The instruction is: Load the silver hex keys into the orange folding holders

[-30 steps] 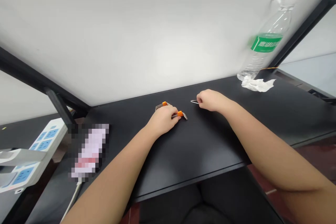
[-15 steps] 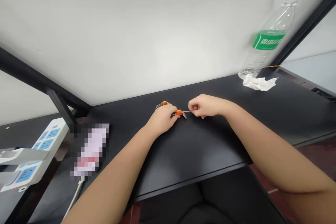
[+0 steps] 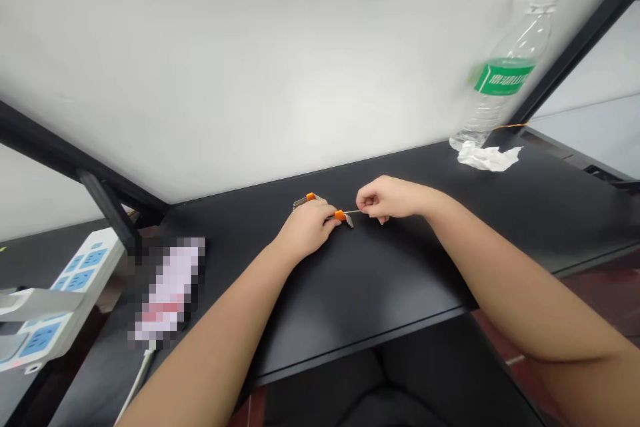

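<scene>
On the black table (image 3: 345,280), my left hand (image 3: 307,227) is closed around a holder with orange parts (image 3: 340,215) and several thin metal keys. A second orange part with metal keys shows just beyond my fingers. My right hand (image 3: 377,200), to the right, pinches the end of one thin metal rod (image 3: 353,211) that runs out from the orange part. The fingertips of my right hand partly hide the rod's end.
A clear bottle with a green label (image 3: 505,77) stands at the back right by the wall, beside a crumpled white tissue (image 3: 489,157). At the left lie a blurred-out phone-like item (image 3: 167,287) with a white cable and a white power strip (image 3: 90,267).
The view has shifted slightly, so the bottle and tissue appear a little further left. Both hands keep nearly the same pose and grip.
</scene>
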Motion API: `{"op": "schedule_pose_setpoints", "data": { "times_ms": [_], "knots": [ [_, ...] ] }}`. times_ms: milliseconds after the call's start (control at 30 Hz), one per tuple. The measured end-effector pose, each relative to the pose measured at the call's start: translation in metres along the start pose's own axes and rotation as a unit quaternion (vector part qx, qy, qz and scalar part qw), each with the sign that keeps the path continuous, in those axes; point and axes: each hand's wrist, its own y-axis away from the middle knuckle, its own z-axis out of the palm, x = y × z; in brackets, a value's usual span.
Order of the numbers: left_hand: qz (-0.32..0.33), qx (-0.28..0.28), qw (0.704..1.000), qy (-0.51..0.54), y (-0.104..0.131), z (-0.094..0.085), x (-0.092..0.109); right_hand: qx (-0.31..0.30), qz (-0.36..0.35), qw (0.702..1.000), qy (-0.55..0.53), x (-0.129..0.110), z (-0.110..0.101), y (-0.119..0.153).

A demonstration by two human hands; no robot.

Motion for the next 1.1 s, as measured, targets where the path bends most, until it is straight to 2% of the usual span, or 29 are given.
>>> {"op": "schedule_pose_setpoints", "data": {
  "times_ms": [433, 667, 767, 900, 1100],
  "knots": [
    [-0.006, -0.006, 1.000, 0.012, 0.001, 0.000, 0.002, 0.009, -0.011, 1.000, 0.001, 0.002, 0.000, -0.002],
    [0.018, -0.002, 1.000, 0.024, 0.000, 0.002, 0.001, 0.048, -0.032, 0.998, 0.004, -0.009, 0.022, -0.010],
    [0.019, -0.004, 1.000, 0.020, 0.001, 0.001, 0.002, 0.084, -0.067, 0.989, 0.101, -0.016, 0.036, -0.012],
    [0.014, -0.009, 1.000, 0.000, 0.000, -0.001, 0.005, 0.134, -0.110, 0.949, 0.264, -0.024, 0.049, -0.013],
    [0.006, -0.009, 1.000, -0.007, -0.001, -0.003, 0.006, 0.139, -0.051, 0.921, 0.361, -0.039, 0.066, -0.010]
  ]
}}
